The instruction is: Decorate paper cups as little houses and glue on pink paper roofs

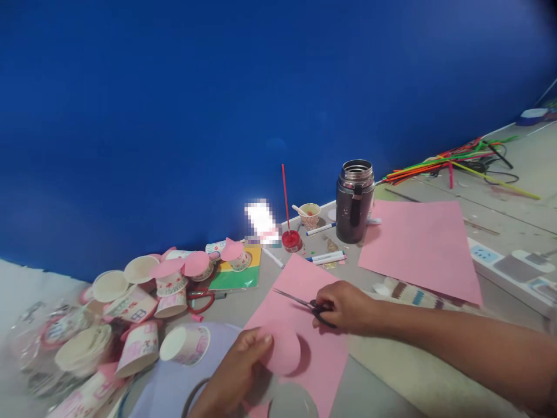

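My left hand [237,368] pinches a round pink paper piece [285,350] between thumb and fingers, above the table. In my right hand [348,307] is a pair of black-handled scissors [300,299], fingers in the loops and blades pointing left. The blades look close together. Both hands are over a pink paper sheet [324,363]. At its lower end shows a grey round area [293,402]; I cannot tell whether it is a hole or a disc. A paper cup [185,344] lies tipped over left of my left hand.
Several paper cups with pink paper tops [169,277] crowd the left side. Behind stand a dark flask [354,203], a red paint pot [291,240] and a small cup [310,216]. Rightward lie another pink sheet [420,247], a power strip [513,276] and coloured sticks [435,165].
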### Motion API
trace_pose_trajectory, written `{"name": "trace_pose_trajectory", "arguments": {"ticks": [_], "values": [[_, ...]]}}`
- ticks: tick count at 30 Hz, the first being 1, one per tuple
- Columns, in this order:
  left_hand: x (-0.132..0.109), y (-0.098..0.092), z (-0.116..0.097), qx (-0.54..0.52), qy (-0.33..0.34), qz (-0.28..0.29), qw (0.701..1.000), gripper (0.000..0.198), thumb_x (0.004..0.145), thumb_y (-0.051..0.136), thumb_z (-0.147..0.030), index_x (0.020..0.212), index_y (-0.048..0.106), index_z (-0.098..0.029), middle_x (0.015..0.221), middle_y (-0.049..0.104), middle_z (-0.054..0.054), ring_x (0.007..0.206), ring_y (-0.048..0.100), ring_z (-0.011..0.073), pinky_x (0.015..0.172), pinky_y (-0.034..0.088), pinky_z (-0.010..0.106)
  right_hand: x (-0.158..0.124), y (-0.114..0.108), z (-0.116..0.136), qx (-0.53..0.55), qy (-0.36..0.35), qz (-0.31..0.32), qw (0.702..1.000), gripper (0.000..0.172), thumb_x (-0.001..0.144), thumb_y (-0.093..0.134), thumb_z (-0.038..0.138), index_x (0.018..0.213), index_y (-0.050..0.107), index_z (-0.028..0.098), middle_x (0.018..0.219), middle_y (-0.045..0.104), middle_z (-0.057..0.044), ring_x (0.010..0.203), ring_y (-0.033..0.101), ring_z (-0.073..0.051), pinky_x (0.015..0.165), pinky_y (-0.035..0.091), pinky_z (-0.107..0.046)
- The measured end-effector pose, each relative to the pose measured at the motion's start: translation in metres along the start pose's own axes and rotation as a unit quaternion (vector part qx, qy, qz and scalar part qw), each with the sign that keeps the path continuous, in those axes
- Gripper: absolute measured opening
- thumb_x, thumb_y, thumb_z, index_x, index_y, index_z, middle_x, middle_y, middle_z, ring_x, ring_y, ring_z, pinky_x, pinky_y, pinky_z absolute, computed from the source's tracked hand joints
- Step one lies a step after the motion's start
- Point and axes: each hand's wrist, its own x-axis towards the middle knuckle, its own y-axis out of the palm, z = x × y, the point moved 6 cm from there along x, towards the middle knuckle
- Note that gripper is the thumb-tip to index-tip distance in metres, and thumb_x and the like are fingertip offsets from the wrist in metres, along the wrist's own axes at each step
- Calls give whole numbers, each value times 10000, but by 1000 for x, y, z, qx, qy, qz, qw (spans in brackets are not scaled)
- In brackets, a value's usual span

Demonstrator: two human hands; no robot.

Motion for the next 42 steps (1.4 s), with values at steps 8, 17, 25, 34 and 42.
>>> {"name": "trace_pose_trajectory", "arguments": {"ticks": [8,17,25,34,42], "values": [[1,21,-33,-193,5,-98,976,206,770,878,-228,901,769,-113,894,810,105,742,740,196,683,588,280,5,-13,-15,-59,29,-41,997,91,852,671,220,766,693,197,857,762,-40,766,671,-184,649,377,-268],[34,54,-19,-317,81,-77,942,128,818,780,-164,861,661,-143,993,810,101,940,792,318,829,654,475,6,-12,-20,-210,75,-14,975,133,892,651,296,903,715,179,936,722,-104,781,658,-239,622,269,-311],[43,40,-6,-313,74,-99,942,297,699,887,-219,888,671,-143,891,794,74,743,773,253,656,662,391,6,-13,-27,-191,102,-8,976,170,870,685,327,818,579,204,847,692,-39,708,593,-181,604,248,-281],[46,38,-5,-268,106,-149,946,381,614,915,-240,900,693,-122,786,736,29,631,680,166,498,580,269,6,-14,-31,-79,92,15,993,201,798,665,221,736,474,231,660,613,40,584,496,-139,565,279,-258],[45,47,-3,-210,105,-120,965,365,701,839,-309,970,692,-112,721,734,49,538,671,177,453,523,263,-1,-16,-22,3,-9,-54,998,267,908,591,278,1152,679,217,861,717,-26,659,584,-164,651,448,-292]]}}
